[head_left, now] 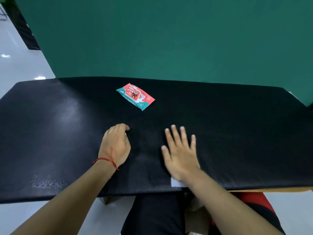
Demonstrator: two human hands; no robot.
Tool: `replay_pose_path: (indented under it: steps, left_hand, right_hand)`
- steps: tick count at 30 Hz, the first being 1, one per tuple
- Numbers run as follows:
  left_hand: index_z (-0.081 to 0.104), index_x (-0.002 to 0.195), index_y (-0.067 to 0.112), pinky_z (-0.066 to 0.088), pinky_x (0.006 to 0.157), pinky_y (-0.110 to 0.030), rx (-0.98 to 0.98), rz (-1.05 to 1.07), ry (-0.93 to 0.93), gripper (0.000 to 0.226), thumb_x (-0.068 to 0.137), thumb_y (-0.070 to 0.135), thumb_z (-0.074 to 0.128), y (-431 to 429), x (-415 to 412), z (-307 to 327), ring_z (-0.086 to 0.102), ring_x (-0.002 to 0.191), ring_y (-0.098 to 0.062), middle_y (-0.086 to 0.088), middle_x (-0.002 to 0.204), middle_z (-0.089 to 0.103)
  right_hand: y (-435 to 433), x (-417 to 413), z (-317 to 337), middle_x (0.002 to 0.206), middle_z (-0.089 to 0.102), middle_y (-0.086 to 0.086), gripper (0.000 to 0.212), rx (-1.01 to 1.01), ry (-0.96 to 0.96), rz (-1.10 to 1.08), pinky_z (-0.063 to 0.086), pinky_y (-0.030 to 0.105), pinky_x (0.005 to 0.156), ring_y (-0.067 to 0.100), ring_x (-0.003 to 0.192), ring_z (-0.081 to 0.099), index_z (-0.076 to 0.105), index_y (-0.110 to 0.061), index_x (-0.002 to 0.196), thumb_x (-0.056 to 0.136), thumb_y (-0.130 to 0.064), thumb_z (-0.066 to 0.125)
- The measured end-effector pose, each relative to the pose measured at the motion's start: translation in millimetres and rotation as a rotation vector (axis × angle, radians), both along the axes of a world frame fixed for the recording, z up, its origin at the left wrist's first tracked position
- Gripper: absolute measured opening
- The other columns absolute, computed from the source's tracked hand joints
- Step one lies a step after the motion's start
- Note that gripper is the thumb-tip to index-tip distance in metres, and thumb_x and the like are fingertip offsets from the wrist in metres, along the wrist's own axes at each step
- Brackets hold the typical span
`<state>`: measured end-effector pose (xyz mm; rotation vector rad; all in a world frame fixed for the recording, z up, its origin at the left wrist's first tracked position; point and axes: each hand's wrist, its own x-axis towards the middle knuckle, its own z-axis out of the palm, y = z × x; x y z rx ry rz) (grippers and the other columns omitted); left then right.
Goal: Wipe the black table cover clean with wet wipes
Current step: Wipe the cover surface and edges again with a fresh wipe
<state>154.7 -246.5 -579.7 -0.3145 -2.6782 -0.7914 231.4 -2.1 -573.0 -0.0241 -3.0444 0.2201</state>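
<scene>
The black table cover (237, 133) spans the view. A red and teal pack of wet wipes (135, 96) lies flat on it toward the back, a little left of centre. My left hand (116, 145) rests on the cover in front of the pack, fingers loosely curled, holding nothing. My right hand (180, 155) lies above the cover with straight, spread fingers. A small white piece, perhaps a wipe (176, 182), peeks out from under my right wrist near the front edge.
A green backdrop (169, 39) stands right behind the table. Pale floor (20, 65) shows to the left. The table's front edge (118, 194) is near my lap. A dull smudged patch (49, 183) marks the cover at front left.
</scene>
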Motion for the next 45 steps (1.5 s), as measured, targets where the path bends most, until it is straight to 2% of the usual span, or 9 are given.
replay_pose_path:
  steps: [6,14,20,24,28,32,38,42,45]
  left_hand:
    - [0.058,0.132,0.010,0.044,0.112,-0.045,0.035,0.029,0.000,0.034,0.100,0.004,0.049,1.0,2.1,1.3,0.057,0.121,-0.027,-0.007,0.128,0.064]
    - [0.051,0.140,0.010,0.041,0.113,-0.040,0.249,0.059,-0.026,0.041,0.100,0.000,0.045,-2.0,1.9,9.2,0.045,0.134,-0.021,-0.004,0.139,0.056]
    - [0.049,0.138,0.025,0.036,0.102,-0.020,0.437,0.129,-0.130,0.039,0.105,0.007,0.040,-4.9,5.8,17.8,0.045,0.122,0.001,0.003,0.137,0.052]
    - [0.049,0.138,0.028,0.032,0.087,-0.007,0.453,0.147,-0.201,0.039,0.106,0.007,0.038,-6.4,7.3,19.6,0.045,0.107,0.017,0.006,0.133,0.045]
    - [0.056,0.132,0.024,0.037,0.103,-0.021,0.423,0.109,-0.211,0.039,0.103,0.003,0.042,-7.9,-0.3,15.5,0.045,0.125,-0.005,0.011,0.130,0.049]
    - [0.058,0.134,0.030,0.033,0.118,-0.045,0.201,0.151,-0.219,0.035,0.103,0.017,0.051,-7.6,-24.6,16.8,0.036,0.143,-0.019,0.009,0.150,0.048]
    - [0.049,0.150,0.037,0.029,0.121,-0.048,0.037,0.025,-0.180,0.049,0.106,0.017,0.045,5.2,-91.6,25.2,0.025,0.153,-0.018,0.012,0.164,0.037]
    - [0.048,0.151,0.044,0.021,0.127,-0.051,0.107,-0.058,-0.218,0.050,0.109,0.017,0.039,12.7,-151.7,31.1,0.020,0.157,-0.021,0.012,0.166,0.037]
    - [0.045,0.151,0.048,0.014,0.128,-0.055,0.063,-0.110,-0.301,0.043,0.110,0.035,0.039,27.9,-172.7,29.7,0.011,0.160,-0.022,0.015,0.170,0.027]
  right_hand:
    - [9.5,-35.0,-0.1,0.177,-0.016,-0.003,0.074,-0.046,-0.046,-0.160,-0.010,0.062,0.128,0.024,0.160,-0.025,-0.004,-0.027,0.170,0.106,-0.063,0.005]
    - [-99.6,-37.4,1.4,0.178,-0.009,0.001,0.071,-0.106,-0.009,0.022,-0.009,0.061,0.127,0.026,0.162,-0.019,0.002,-0.021,0.170,0.108,-0.054,0.009]
    - [-105.1,12.7,1.0,0.178,-0.006,-0.002,0.069,-0.099,-0.003,0.152,-0.007,0.059,0.129,0.022,0.162,-0.020,0.004,-0.023,0.171,0.110,-0.054,0.015]
    - [-49.1,14.1,2.4,0.178,-0.005,-0.006,0.072,-0.064,-0.010,0.056,-0.006,0.059,0.129,0.020,0.162,-0.018,0.006,-0.027,0.171,0.107,-0.060,0.015]
    - [-4.1,-22.8,2.3,0.178,-0.010,-0.004,0.076,-0.060,-0.043,-0.115,-0.007,0.060,0.129,0.022,0.162,-0.020,-0.001,-0.024,0.170,0.106,-0.064,0.009]
    - [-15.1,-80.7,1.3,0.177,-0.016,-0.002,0.079,-0.086,-0.044,-0.202,-0.008,0.062,0.128,0.024,0.161,-0.023,-0.006,-0.021,0.169,0.105,-0.065,0.004]
    - [-82.5,-141.0,4.1,0.177,-0.016,0.003,0.076,-0.111,-0.026,-0.106,-0.009,0.062,0.128,0.026,0.161,-0.022,-0.006,-0.016,0.169,0.107,-0.059,0.004]
    - [-102.5,-118.4,2.1,0.176,-0.019,0.003,0.075,-0.108,-0.078,0.029,-0.013,0.059,0.128,0.023,0.159,-0.028,-0.006,-0.017,0.169,0.107,-0.058,0.004]
    - [-99.1,-74.4,7.1,0.175,-0.024,-0.001,0.076,-0.095,-0.114,0.151,-0.012,0.059,0.128,0.019,0.156,-0.035,-0.008,-0.021,0.169,0.107,-0.063,0.004]
